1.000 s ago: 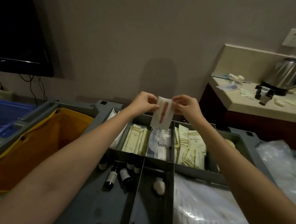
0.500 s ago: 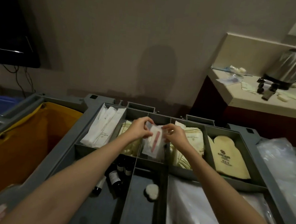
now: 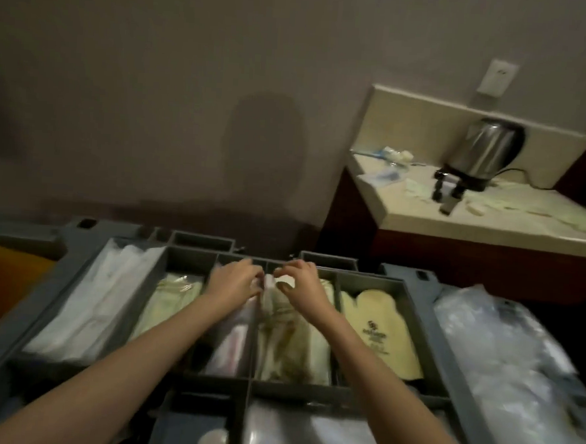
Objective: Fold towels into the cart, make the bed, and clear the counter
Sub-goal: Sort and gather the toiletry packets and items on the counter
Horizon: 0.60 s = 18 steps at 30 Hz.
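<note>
Small white packet pinched between left hand and right hand, both curled on it, low over the far end of the middle slots of the grey cart tray. Cream packets sit just below the grip, white bags left of it, a cream mitt right. Counter with kettle well off to the right.
</note>
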{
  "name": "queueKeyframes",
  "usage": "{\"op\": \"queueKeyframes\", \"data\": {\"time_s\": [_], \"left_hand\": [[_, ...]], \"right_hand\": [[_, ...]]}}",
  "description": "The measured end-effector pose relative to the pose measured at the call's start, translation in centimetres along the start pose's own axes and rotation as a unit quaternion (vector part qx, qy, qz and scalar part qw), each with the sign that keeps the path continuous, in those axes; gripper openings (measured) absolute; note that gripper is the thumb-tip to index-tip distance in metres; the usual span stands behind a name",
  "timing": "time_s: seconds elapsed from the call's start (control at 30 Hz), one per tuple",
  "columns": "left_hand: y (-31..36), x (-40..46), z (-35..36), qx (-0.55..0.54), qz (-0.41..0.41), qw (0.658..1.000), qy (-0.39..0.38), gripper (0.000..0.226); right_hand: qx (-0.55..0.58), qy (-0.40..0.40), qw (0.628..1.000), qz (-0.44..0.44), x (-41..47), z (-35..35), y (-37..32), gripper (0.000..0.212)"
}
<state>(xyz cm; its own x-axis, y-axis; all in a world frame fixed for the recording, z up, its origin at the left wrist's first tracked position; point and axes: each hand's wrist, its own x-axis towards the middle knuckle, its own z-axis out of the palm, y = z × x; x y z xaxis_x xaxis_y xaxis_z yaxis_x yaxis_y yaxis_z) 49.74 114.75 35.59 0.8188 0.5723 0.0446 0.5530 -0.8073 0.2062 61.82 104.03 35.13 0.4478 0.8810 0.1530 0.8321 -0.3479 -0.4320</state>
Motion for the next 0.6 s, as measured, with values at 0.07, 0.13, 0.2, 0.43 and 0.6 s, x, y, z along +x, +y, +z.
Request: {"op": "queueKeyframes", "data": {"time_s": [0.07,0.13,0.2,0.43,0.6], "left_hand": [[3.3,2.7,-1.0,-0.012,0.023,0.999,0.039,0.028],[6.7,5.5,-2.1,-0.026,0.056,0.996,0.060,0.030],[10.0,8.7,-3.2,-0.044,0.085,0.993,0.073,0.033],[20.0,20.8,-5.3,-0.098,0.108,0.984,0.100,0.035],[21.9,29.5,-3.7,-0.139,0.047,0.981,0.125,0.035]], "right_hand": [[-0.031,0.016,0.999,0.006,0.4,-3.4,2.4,0.030],[-0.053,0.044,0.997,0.022,1.0,-6.9,5.4,0.030],[-0.068,0.065,0.995,0.041,1.8,-10.6,8.6,0.031],[-0.075,0.121,0.987,0.073,7.7,-20.0,19.1,0.034],[-0.005,0.123,0.988,0.094,12.5,-20.0,24.3,0.031]]}}
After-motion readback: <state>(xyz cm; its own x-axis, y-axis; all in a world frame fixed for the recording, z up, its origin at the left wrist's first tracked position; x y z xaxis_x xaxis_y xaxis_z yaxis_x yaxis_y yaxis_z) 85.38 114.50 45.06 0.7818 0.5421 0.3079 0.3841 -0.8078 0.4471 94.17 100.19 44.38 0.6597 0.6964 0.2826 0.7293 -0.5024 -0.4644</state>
